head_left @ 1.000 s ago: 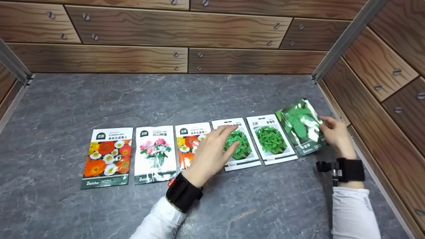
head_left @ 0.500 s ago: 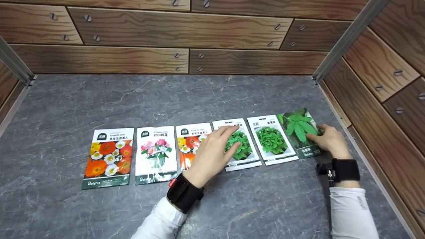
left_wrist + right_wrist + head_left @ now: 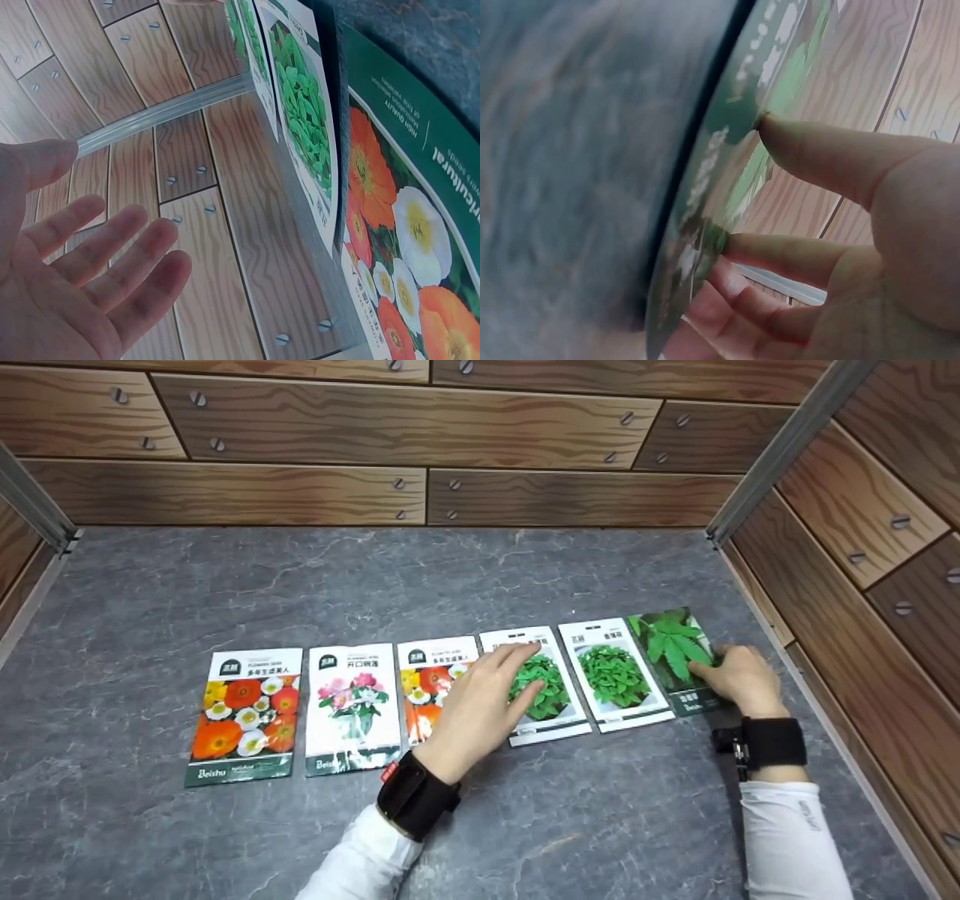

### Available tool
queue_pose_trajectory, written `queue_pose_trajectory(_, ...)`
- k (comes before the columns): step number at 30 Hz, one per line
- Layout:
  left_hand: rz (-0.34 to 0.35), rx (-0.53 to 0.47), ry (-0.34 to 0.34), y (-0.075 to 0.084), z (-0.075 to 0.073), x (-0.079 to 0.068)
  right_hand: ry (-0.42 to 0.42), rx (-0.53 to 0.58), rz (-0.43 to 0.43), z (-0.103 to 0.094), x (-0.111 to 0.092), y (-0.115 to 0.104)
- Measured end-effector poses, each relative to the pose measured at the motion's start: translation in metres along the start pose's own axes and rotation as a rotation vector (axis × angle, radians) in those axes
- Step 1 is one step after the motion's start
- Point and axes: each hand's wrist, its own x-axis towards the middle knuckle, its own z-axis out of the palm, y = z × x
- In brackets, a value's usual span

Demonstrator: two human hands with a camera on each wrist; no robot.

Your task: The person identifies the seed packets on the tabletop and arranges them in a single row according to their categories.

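At the right end of a row of seed packets, my right hand (image 3: 746,679) holds the dark green seed packet (image 3: 670,649), which has a big leaf picture. Its thumb (image 3: 817,146) presses on the packet's face and its fingers are at the right edge. The packet lies close beside the white leafy-green packet (image 3: 613,675). My left hand (image 3: 480,709) hovers with spread, relaxed fingers and holds nothing. In the head view it covers parts of another leafy-green packet (image 3: 551,690) and an orange-flower packet (image 3: 420,682); in the left wrist view its palm is empty.
Left in the row lie a pink-flower packet (image 3: 352,709) and another orange-flower packet (image 3: 244,716). All rest on a grey marbled tabletop (image 3: 375,577). Wood-patterned walls stand at the back (image 3: 405,427) and close to the right arm (image 3: 862,675).
The dark green packet, tilted up at first, has come down level with the row. My right hand has moved slightly left and toward me, thumb now on its face. My left hand stays put.
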Motion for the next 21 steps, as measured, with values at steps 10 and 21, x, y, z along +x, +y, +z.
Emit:
queue_pose_trajectory(10, -0.051, 0.045, -0.062, -0.004, -0.002, -0.002, 0.014, 0.038, -0.024, -0.005, -0.004, -0.027)
queue_pose_trajectory(21, -0.106, 0.186, -0.124, -0.020, -0.014, -0.023, 0.133, 0.018, -0.364, 0.025, -0.046, -0.124)
